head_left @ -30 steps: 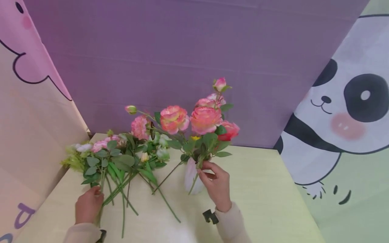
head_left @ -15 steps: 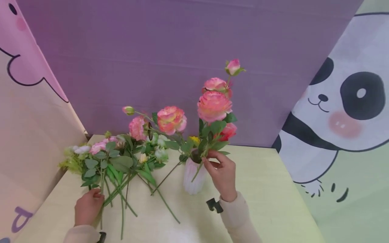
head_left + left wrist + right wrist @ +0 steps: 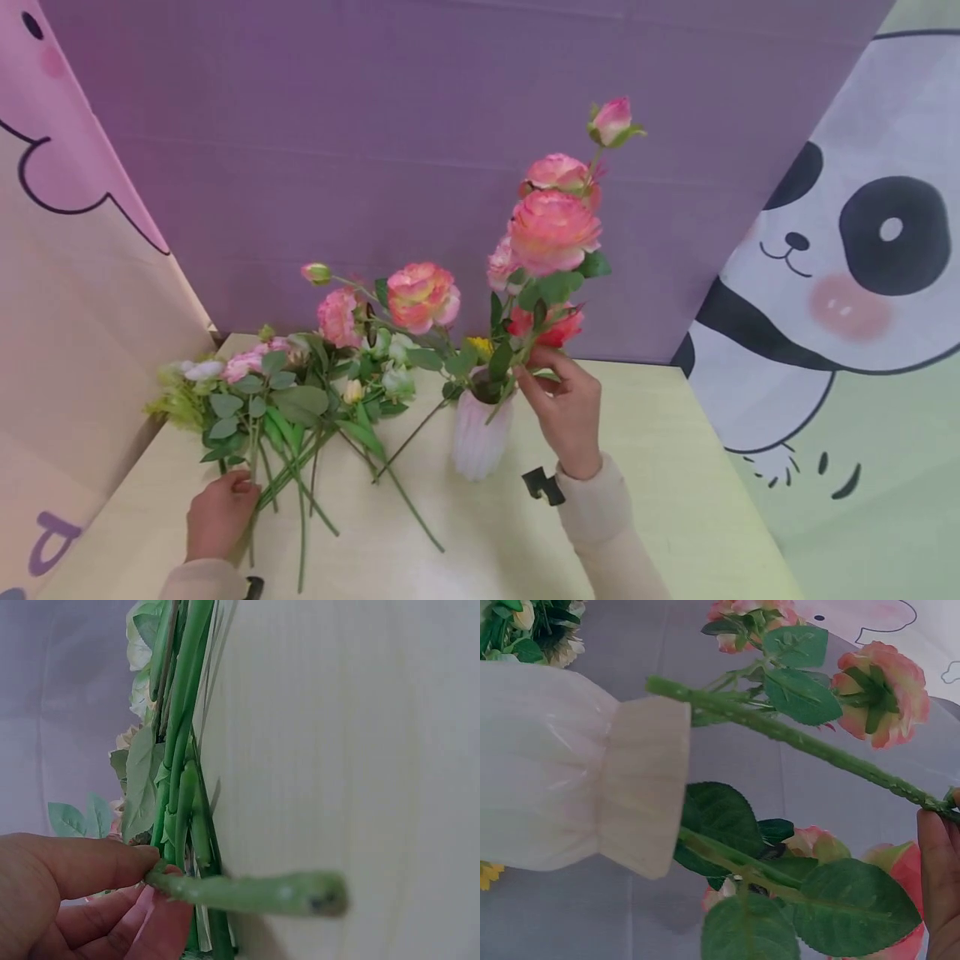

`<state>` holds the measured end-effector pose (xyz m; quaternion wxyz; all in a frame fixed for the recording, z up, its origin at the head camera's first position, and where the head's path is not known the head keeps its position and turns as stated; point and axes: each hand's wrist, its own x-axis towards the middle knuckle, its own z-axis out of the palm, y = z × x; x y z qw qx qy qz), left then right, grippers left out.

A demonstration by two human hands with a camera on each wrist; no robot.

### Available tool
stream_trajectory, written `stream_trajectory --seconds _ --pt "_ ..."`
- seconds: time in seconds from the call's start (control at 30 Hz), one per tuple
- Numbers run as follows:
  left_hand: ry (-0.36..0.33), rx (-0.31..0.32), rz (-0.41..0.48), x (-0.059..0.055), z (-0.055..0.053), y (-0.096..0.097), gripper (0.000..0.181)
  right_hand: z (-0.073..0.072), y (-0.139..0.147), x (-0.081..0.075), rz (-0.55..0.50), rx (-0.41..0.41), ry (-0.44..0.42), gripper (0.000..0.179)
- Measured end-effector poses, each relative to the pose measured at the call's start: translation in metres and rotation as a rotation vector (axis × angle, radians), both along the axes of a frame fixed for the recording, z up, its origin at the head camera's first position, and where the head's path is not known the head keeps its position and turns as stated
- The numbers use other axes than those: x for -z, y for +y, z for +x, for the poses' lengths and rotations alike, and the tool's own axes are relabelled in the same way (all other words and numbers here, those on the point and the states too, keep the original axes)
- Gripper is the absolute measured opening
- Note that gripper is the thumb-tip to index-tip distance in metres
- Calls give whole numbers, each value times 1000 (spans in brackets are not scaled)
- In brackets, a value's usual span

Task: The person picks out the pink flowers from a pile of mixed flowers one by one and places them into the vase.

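Observation:
My right hand (image 3: 566, 408) pinches the green stem (image 3: 802, 742) of a tall pink peony spray (image 3: 555, 233), which has open blooms and a bud on top. The bare lower end of that stem hangs by the mouth of a white fluted vase (image 3: 480, 442); the right wrist view shows it overlapping the rim, touching or apart I cannot tell. An orange-pink peony (image 3: 423, 297) and a red bloom (image 3: 558, 327) rise from the vase. At the left, my left hand (image 3: 220, 515) pinches a green flower stem (image 3: 247, 892) between thumb and fingers, among the lying flowers.
A heap of artificial flowers (image 3: 300, 400) lies on the pale table (image 3: 660, 500), its stems spread toward the front. Behind stands a purple backdrop (image 3: 450, 125). A panda-printed panel (image 3: 825, 333) borders the right side.
My right hand has moved up and right with the pink peony spray, raising its stem end from before the vase's body to near its mouth. My left hand stays almost in place.

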<state>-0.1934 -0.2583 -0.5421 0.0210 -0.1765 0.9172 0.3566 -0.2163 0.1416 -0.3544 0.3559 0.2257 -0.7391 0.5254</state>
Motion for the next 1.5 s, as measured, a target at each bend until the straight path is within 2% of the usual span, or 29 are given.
stream_trajectory --seconds 0.27,0.53,0.77,0.9,1.13,1.27,1.37,1.5 --pt "-19 -3 2 2 -2 1 38 2 4 -11 -12 -31 40 17" --pt "-38 -14 -12 3 1 4 38 1 3 -13 -40 -62 29 20" --pt "-34 40 -30 2 8 1 40 -1 1 -13 -36 -96 37 20" --pt "-14 54 -41 3 7 -1 39 -2 1 -14 -45 -89 33 19" --pt "-6 73 -7 3 5 -1 41 -1 3 -18 -66 -68 40 17" --pt "2 92 38 3 5 -3 45 -1 4 -22 -44 -57 56 17" --pt "-11 84 148 4 6 -4 48 -3 5 -23 -23 -37 54 15" --pt "-31 24 306 5 6 -1 52 -5 6 -22 -17 -12 52 15"
